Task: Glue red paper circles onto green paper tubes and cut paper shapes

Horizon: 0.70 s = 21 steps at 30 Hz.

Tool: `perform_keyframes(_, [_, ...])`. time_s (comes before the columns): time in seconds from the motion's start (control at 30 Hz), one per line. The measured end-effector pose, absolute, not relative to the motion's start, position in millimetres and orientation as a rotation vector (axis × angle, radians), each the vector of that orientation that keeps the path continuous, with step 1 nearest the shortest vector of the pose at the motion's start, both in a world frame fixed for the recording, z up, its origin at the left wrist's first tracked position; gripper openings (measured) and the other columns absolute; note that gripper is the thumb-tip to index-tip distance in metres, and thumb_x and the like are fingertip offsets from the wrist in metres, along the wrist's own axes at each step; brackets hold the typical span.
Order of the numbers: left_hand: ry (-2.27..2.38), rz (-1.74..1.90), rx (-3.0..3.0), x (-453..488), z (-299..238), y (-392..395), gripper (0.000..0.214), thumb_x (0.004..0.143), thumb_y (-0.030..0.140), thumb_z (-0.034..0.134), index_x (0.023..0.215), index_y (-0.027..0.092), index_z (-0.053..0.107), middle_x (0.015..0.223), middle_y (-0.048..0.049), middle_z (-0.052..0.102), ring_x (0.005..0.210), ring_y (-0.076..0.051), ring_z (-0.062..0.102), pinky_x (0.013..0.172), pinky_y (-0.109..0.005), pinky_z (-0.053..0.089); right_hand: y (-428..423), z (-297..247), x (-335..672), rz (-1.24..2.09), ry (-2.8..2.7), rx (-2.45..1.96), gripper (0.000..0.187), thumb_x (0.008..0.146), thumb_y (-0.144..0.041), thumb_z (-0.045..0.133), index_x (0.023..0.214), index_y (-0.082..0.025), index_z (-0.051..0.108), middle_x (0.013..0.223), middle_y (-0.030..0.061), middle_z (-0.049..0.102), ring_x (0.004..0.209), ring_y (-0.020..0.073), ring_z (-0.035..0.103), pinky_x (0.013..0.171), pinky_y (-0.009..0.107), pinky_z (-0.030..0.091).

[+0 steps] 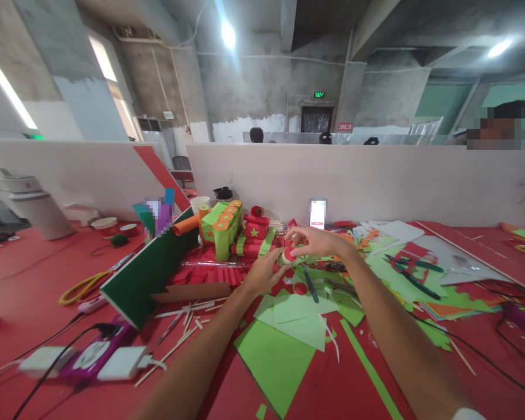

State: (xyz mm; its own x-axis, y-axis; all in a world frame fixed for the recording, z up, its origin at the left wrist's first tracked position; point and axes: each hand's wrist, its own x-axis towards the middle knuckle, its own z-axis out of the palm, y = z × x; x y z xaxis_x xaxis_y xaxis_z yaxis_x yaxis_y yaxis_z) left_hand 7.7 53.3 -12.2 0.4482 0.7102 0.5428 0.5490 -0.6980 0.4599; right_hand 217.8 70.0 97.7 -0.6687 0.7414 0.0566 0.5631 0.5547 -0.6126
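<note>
Roll (287, 256) in red and pale green, small, sits between our two hands in the head view, above the middle of the red worktop (114, 405): our left hand (262, 273) pinches it from the side, while our right hand (318, 241) curls over it, a fingertip at its red end; whether that one pinches too, we cannot tell. Just below we see a dark slim tool (311, 286) and light green sheets (275, 361). Green-handled pliers (413, 277) lie to our right; a lit phone (318, 213) stands upright beyond our hands.
</note>
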Motion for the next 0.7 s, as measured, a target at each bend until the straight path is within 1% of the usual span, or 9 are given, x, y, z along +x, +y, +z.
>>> perform_keyframes(0.23, [1.098,1.104,2.487,8,-12,53,0.038,0.092,0.038,0.055,0.127,0.022,0.052,0.120,-0.0084,0.066,0.109,-0.024,0.064,0.091,-0.034,0.050,71,97,217,0.785,-2.522,-1.072,0.045,0.076,-0.036,0.072,0.117,-0.023,0.058,0.100,0.0061,0.068,0.090,0.0230,0.063,0.075,0.032,0.046])
perform_keyframes(0.4, [1.104,1.103,2.482,7,-11,52,0.040,0.092,0.038,0.055,0.128,0.022,0.052,0.120,-0.0090,0.067,0.108,-0.025,0.064,0.091,-0.035,0.051,68,97,215,0.726,-2.540,-1.091,0.047,0.077,-0.042,0.071,0.118,-0.024,0.058,0.104,0.0076,0.067,0.091,0.0244,0.063,0.074,0.033,0.046])
perform_keyframes(0.57, [1.130,1.117,2.498,7,-15,54,0.041,0.091,0.038,0.056,0.128,0.022,0.052,0.122,-0.0098,0.066,0.111,-0.026,0.063,0.092,-0.036,0.051,64,98,212,0.652,-2.559,-1.104,0.046,0.074,-0.043,0.073,0.115,-0.025,0.060,0.098,0.0060,0.067,0.084,0.0237,0.062,0.070,0.034,0.045])
perform_keyframes(0.7, [1.141,1.118,2.523,7,-18,56,0.042,0.092,0.040,0.055,0.130,0.022,0.051,0.124,-0.0102,0.065,0.112,-0.026,0.063,0.093,-0.036,0.051,61,100,211,0.636,-2.550,-1.106,0.046,0.072,-0.042,0.074,0.114,-0.026,0.062,0.098,0.0060,0.067,0.081,0.0225,0.061,0.067,0.033,0.044])
